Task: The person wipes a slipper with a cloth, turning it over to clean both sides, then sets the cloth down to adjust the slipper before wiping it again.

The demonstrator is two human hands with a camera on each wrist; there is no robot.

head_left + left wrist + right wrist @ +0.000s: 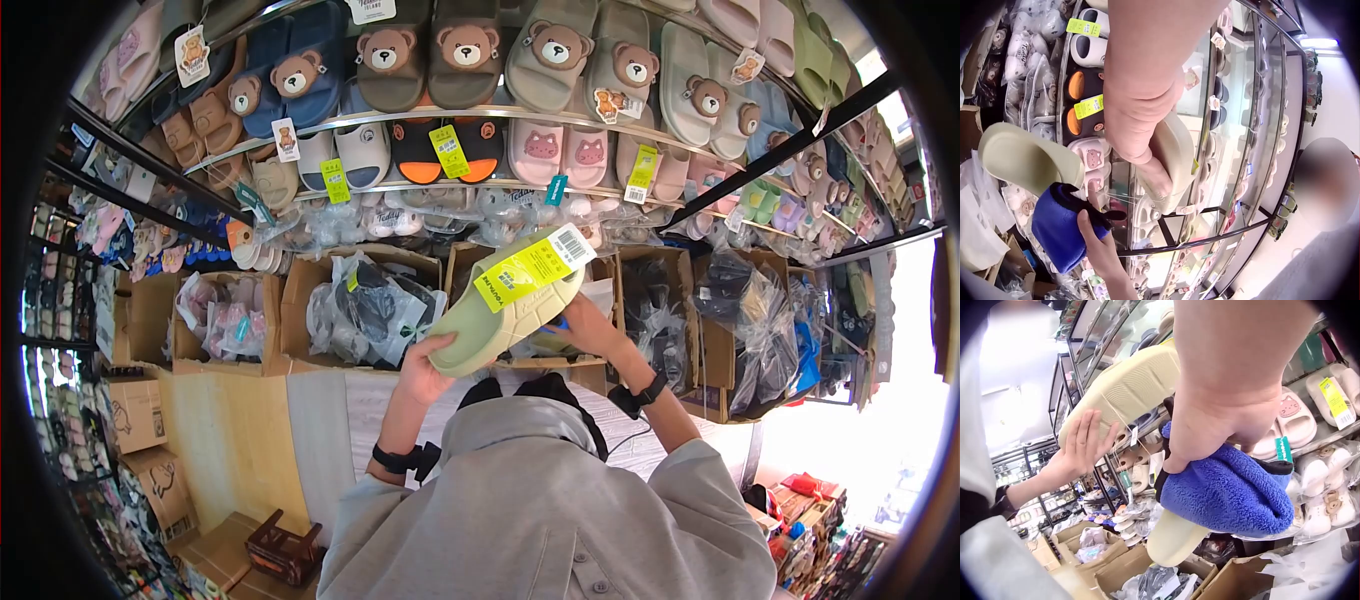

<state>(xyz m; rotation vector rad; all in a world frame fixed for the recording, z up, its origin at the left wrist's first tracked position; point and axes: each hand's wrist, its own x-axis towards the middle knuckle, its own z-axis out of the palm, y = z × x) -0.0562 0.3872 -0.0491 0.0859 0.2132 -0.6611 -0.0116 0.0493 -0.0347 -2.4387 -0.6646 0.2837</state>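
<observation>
My left hand [425,372] holds a pale green slide sandal [466,338] at one end, its thumb on the footbed and its fingers against the ribbed sole [1129,387]. A yellow-green label [530,272] lies across the strap. Bunched in my right hand [1225,428] is a fluffy blue cloth [1229,494] with black edging; in the head view the sandal mostly hides this cloth. A second pale slide [1025,156] hangs beside the cloth in the left wrist view. Thin string shows between the two slides.
Shelves of tagged slides [470,50], many with bear faces, rise ahead. Below them stand open cardboard boxes [290,310] of bagged footwear. A small brown stool [285,548] is at lower left. Another person [1316,250] appears at the left wrist view's right edge.
</observation>
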